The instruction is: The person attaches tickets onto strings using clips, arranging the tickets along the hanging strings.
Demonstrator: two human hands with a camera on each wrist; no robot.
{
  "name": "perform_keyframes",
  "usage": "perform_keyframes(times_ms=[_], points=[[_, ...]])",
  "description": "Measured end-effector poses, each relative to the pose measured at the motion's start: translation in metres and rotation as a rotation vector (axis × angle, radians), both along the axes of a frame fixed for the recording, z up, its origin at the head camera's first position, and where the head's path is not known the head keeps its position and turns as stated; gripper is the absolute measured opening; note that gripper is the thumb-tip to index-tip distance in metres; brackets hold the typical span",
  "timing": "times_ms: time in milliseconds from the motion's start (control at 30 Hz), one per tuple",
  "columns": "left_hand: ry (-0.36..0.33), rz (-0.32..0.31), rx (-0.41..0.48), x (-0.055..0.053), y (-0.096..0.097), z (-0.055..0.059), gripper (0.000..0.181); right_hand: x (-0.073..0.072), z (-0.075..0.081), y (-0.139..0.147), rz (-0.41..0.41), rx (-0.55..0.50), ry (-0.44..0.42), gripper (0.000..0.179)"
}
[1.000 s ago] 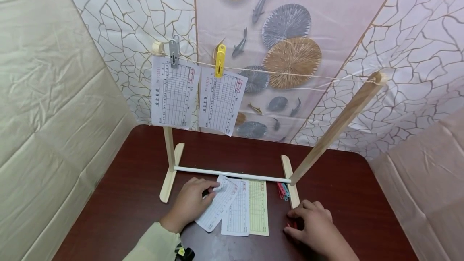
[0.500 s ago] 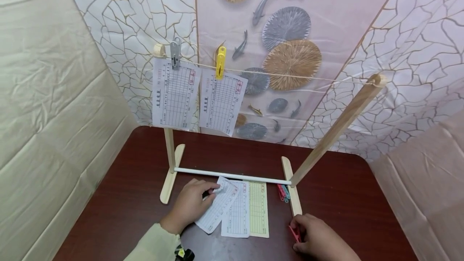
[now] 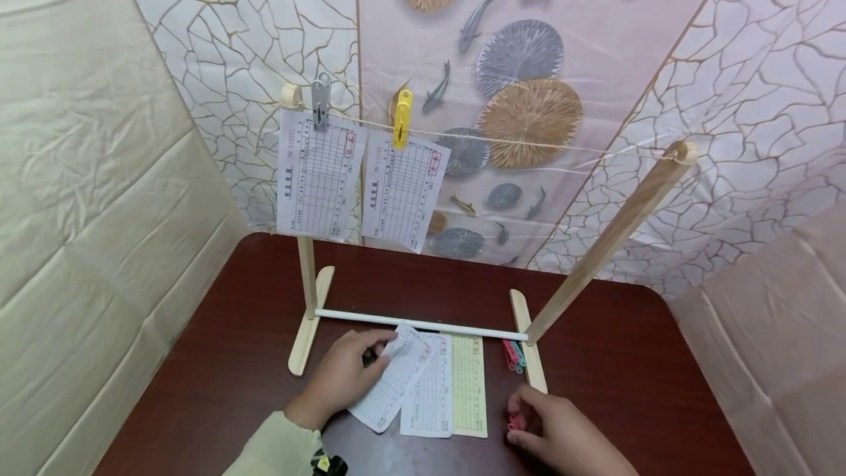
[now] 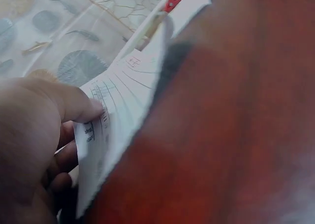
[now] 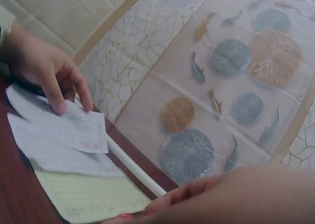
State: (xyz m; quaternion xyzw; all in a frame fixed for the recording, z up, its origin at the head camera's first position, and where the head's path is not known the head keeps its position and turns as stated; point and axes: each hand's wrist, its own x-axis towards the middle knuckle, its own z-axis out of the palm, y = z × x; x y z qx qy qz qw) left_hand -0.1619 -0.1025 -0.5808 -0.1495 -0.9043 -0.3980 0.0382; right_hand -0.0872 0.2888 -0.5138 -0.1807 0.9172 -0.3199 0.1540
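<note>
My left hand (image 3: 346, 373) pinches the upper edge of a white printed slip (image 3: 391, 384), thumb on its face and fingers behind. In the left wrist view that slip (image 4: 118, 106) bows up off the table. It overlaps a second white slip (image 3: 428, 395), which overlaps a yellow-green slip (image 3: 471, 388). To the right of the slips, my right hand (image 3: 562, 432) holds a red clothespin (image 3: 513, 421) at its fingertips. The fingers hide part of the pin, and only a red bit shows in the right wrist view.
Behind the slips stands a wooden frame (image 3: 601, 255) with a white bottom rod (image 3: 423, 324). From its string (image 3: 502, 139) hang two white slips (image 3: 320, 175), held by a grey clothespin (image 3: 320, 103) and a yellow clothespin (image 3: 401, 120). Red and blue clothespins (image 3: 513, 356) lie by the right foot.
The right hand has turned and come left toward the slips with the red clothespin. The left hand keeps hold of the top white slip, which has shifted slightly left.
</note>
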Motion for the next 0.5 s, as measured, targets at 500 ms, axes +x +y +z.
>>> perform_keyframes(times_ms=[500], points=[[-0.251, -0.037, 0.416, -0.003, 0.002, 0.053, 0.017, -0.012, 0.04, -0.011, 0.078, -0.397, 0.218, 0.038]])
